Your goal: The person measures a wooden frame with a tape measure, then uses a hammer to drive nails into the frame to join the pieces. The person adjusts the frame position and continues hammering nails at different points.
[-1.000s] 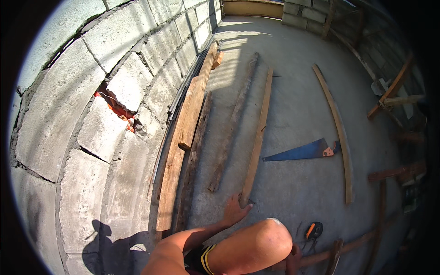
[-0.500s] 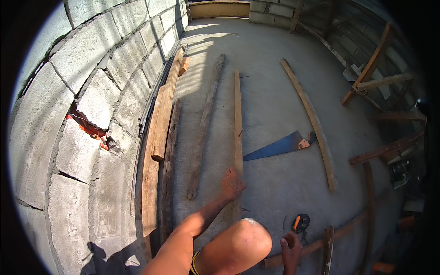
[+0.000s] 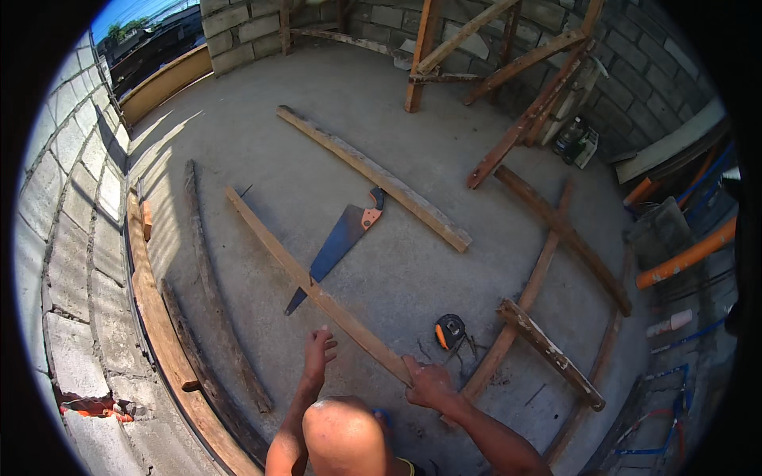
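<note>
A long narrow wooden strip (image 3: pixel 349 324) lies slantwise on the concrete floor in front of me, nails sticking out of it. Its near end is in my right hand (image 3: pixel 429 385), whose fingers are wrapped round it. Just left of the strip, my left hand (image 3: pixel 319 351) is held with its fingers apart and nothing in them. A handsaw (image 3: pixel 340 244) with a blue blade and an orange and black handle lies across the strip's line; the strip covers part of the blade, and the tip shows on the other side. A black and orange tape measure (image 3: pixel 449 332) rests beyond my right hand.
Another wooden beam (image 3: pixel 373 176) lies past the saw. Old timbers (image 3: pixel 208 285) line the block wall (image 3: pixel 75 262) at left. Crossed boards (image 3: pixel 552 355) lie at right, near an orange pipe (image 3: pixel 687 252). A timber frame (image 3: pixel 524 119) stands at the back. My bent knee (image 3: pixel 341 432) is between my arms.
My view has swung to the right. My left hand has come off the wooden strip, and my right hand has moved from beside the tape measure to grip the strip's near end.
</note>
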Action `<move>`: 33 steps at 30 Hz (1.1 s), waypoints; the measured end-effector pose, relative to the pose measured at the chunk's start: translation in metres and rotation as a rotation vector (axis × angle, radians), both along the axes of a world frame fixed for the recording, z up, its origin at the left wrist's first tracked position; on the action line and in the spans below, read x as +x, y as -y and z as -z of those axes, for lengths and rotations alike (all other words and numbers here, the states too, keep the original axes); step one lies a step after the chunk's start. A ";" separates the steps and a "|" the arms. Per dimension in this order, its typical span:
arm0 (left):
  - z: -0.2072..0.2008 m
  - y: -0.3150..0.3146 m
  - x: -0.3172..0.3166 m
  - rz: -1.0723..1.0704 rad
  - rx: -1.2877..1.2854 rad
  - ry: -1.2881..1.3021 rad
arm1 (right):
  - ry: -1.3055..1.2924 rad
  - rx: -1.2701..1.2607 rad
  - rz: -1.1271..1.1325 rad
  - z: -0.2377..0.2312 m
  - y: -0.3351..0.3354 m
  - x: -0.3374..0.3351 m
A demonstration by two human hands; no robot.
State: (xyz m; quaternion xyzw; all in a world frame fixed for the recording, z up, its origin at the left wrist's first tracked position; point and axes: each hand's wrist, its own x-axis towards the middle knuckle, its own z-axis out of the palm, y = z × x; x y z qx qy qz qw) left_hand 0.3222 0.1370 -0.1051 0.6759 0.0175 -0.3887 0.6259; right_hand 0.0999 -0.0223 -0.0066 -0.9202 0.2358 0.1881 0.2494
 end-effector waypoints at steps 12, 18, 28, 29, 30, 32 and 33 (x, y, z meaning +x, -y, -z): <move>-0.030 0.142 -0.013 -0.278 -0.595 -0.772 | 0.013 -0.036 0.173 -0.190 0.043 -0.352; -0.192 0.317 -0.089 0.376 -0.763 -0.367 | 0.036 -0.237 0.526 -0.112 -0.038 -0.394; -0.317 0.464 -0.151 0.649 -0.576 0.685 | 0.432 0.201 0.845 0.013 -0.063 -0.187; -0.334 0.464 -0.148 0.692 -0.524 0.771 | 0.554 0.296 0.723 0.016 -0.055 -0.170; -0.353 0.466 -0.145 0.723 -0.469 0.836 | 0.734 0.331 0.601 0.017 -0.039 -0.162; -0.388 0.461 -0.143 0.771 -0.352 1.025 | 0.910 0.071 0.305 0.012 0.010 -0.168; -0.398 0.453 -0.146 0.747 -0.296 1.116 | 0.857 -0.076 0.336 0.012 0.047 -0.181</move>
